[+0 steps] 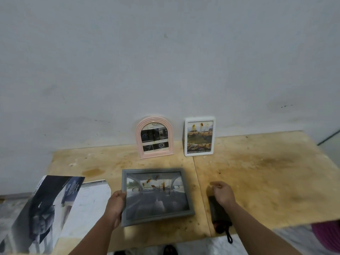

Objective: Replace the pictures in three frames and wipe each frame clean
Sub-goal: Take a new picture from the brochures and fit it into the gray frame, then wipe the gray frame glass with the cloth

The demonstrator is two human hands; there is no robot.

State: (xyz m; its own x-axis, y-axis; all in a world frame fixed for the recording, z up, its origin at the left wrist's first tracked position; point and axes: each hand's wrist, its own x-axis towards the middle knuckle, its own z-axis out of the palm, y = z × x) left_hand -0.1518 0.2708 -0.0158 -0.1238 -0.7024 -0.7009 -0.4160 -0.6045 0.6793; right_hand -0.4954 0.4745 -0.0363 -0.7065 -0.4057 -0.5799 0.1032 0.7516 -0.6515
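Grey frame [156, 196]: left hand [116, 207] grips its edge; right hand [223, 192], loosely curled, should take the cloth [219, 212] and wipe gently.

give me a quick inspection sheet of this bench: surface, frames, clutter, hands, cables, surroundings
surface: plywood table, stained and speckled, seam between two boards
job's things: grey frame lifted at its left edge; pink arched frame and white frame stand against the wall, pictures inside
clutter: magazine and loose sheets at left; dark folded item with strap at right
hands: left hand grips the grey frame; right hand hovers over the dark item, fingers loosely curled, holding nothing
cables: nothing seen
surroundings: scuffed pale wall; purple object at lower right
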